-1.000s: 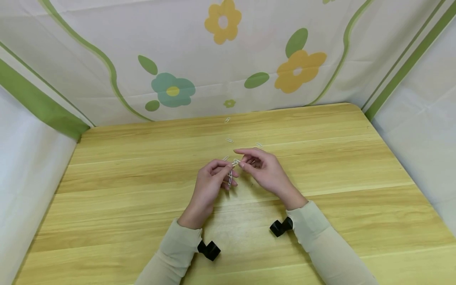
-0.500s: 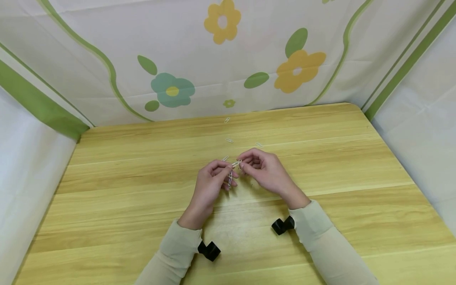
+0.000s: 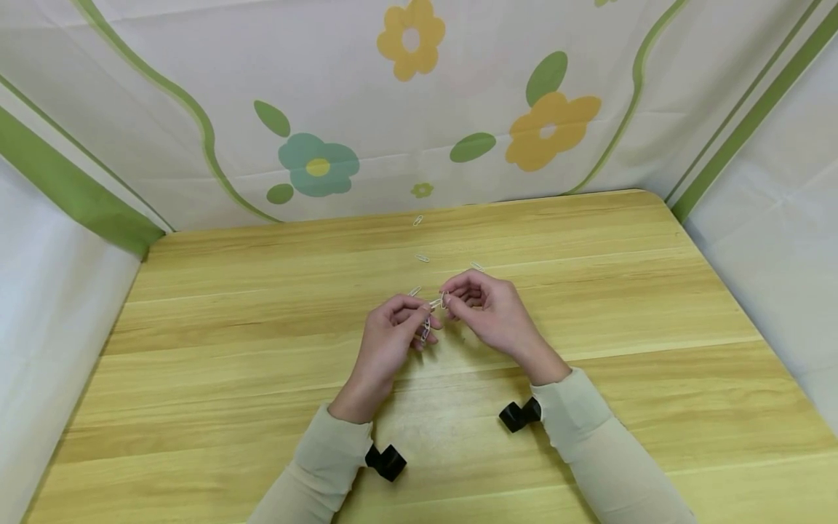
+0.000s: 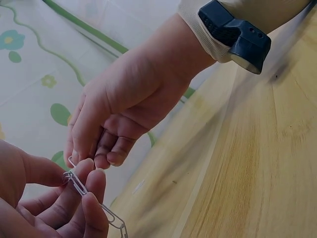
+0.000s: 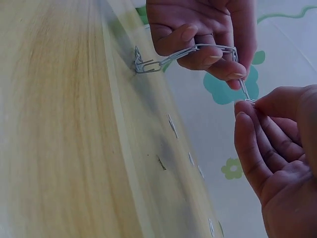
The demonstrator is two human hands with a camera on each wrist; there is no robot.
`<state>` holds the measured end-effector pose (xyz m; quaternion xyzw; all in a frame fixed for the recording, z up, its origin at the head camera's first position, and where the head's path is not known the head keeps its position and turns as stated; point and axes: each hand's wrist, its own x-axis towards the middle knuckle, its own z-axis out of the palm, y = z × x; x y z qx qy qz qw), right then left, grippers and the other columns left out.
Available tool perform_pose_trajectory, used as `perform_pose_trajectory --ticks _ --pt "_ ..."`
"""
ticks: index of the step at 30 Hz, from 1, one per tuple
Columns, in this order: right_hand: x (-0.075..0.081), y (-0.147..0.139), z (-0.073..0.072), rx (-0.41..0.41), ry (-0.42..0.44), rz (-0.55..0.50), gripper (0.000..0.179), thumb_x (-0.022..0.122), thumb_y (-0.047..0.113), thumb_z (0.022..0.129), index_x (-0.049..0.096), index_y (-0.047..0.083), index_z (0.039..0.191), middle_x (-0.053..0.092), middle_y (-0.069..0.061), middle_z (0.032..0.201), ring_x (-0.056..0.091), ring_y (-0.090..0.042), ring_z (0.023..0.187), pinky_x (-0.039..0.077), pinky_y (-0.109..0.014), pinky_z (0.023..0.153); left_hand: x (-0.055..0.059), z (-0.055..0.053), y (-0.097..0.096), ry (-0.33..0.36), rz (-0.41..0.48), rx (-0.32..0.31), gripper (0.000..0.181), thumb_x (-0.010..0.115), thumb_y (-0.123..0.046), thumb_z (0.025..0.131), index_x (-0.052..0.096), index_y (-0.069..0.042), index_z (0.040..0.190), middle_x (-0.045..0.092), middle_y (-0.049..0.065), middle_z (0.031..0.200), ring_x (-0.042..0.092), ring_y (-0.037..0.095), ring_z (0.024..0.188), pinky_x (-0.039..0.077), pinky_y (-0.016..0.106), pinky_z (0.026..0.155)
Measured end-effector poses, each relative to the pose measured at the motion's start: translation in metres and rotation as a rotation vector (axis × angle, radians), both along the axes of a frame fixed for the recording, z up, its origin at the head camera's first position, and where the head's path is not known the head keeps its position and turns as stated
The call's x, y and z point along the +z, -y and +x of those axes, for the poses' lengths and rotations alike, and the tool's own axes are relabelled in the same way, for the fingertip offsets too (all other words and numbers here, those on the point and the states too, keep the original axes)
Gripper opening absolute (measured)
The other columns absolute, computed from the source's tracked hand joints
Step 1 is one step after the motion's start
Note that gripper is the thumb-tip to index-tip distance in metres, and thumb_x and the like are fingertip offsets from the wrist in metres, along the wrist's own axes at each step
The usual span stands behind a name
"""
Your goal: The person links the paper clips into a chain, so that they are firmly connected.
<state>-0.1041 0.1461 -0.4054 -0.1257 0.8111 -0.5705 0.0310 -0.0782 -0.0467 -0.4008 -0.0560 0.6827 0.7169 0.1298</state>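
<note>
The left hand (image 3: 390,331) pinches a chain of slim, whitish wire paper clips (image 3: 426,330) between thumb and fingertip, close to one end, which probably keeps that short end link poking out steady and within reach. The rest of the chain drapes across its other fingers, likely because they carry the slack off the pinch, and then hangs below them; whether its lowest links touch the table cannot be told. Just beside it, the right hand (image 3: 491,313) pinches a single bent-wire paper clip (image 3: 444,300) by thumb and forefinger, its other fingers curled back, seemingly so they do not block so small a joint. The clip meets the chain's end link, though whether the two are hooked is too small to tell. Both hands are raised over the yellowish wood-grain table (image 3: 229,407), which leaves room for the chain to dangle. Beyond them, four loose whitish wire paper clips (image 3: 422,258) lie apart on the tabletop, a spread that should make each easy to pick up singly. Behind the far edge hangs a white cloth printed with flowers (image 3: 458,94), perhaps as a screen.
</note>
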Motion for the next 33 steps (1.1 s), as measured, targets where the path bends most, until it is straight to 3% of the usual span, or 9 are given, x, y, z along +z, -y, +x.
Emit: perform_pose_trajectory --ticks 5,11,16,21,27,33 --pt "-0.001 0.002 0.001 -0.004 -0.073 0.035 0.010 0.073 0.008 0.102 0.075 0.005 0.111 0.079 -0.013 0.097 0.073 -0.020 0.082 0.060 -0.025 0.073 0.000 0.000 0.000 0.012 0.000 -0.002 0.017 0.067 -0.017 0.107 0.072 -0.002 0.113 0.080 0.012 0.093 0.073 0.020 0.073 0.052 0.026 0.064" --pt "-0.001 0.003 0.002 0.010 -0.143 0.075 0.008 0.074 0.006 0.101 0.078 0.006 0.108 0.081 -0.009 0.098 0.073 -0.017 0.079 0.059 -0.025 0.070 0.000 0.000 0.001 0.040 0.021 0.026 0.016 0.068 -0.014 0.107 0.073 -0.001 0.113 0.079 0.004 0.087 0.070 0.015 0.071 0.052 0.024 0.063" --pt "-0.001 0.003 0.002 0.032 -0.151 0.083 0.010 0.074 0.006 0.101 0.080 0.008 0.109 0.081 -0.012 0.095 0.073 -0.019 0.079 0.058 -0.025 0.067 0.000 0.000 0.002 0.051 0.026 0.037 0.018 0.067 -0.015 0.107 0.073 0.000 0.115 0.079 0.001 0.088 0.068 0.013 0.071 0.051 0.024 0.063" --pt "-0.001 0.003 0.002 0.044 -0.152 0.119 0.013 0.074 0.009 0.102 0.080 0.012 0.113 0.081 -0.008 0.102 0.073 -0.017 0.084 0.061 -0.029 0.075 0.002 -0.001 0.003 0.054 0.032 0.047 0.018 0.067 -0.017 0.107 0.073 -0.002 0.116 0.080 0.001 0.089 0.069 0.014 0.071 0.051 0.024 0.063" --pt "-0.001 -0.003 -0.001 0.009 -0.081 0.082 0.019 0.073 0.014 0.104 0.076 0.011 0.123 0.076 -0.005 0.107 0.069 -0.018 0.098 0.060 -0.028 0.082 0.002 -0.002 0.004 0.037 0.009 0.058 0.015 0.067 -0.015 0.107 0.072 -0.004 0.115 0.080 0.005 0.092 0.070 0.016 0.075 0.052 0.025 0.064" --pt "0.001 -0.010 -0.005 -0.021 0.028 -0.019 0.021 0.074 0.015 0.103 0.074 0.005 0.122 0.076 -0.011 0.107 0.071 -0.028 0.094 0.059 -0.027 0.076 0.000 -0.003 0.006 0.020 -0.038 0.070 0.015 0.069 -0.017 0.106 0.074 -0.005 0.113 0.080 0.006 0.095 0.070 0.021 0.087 0.053 0.028 0.069"
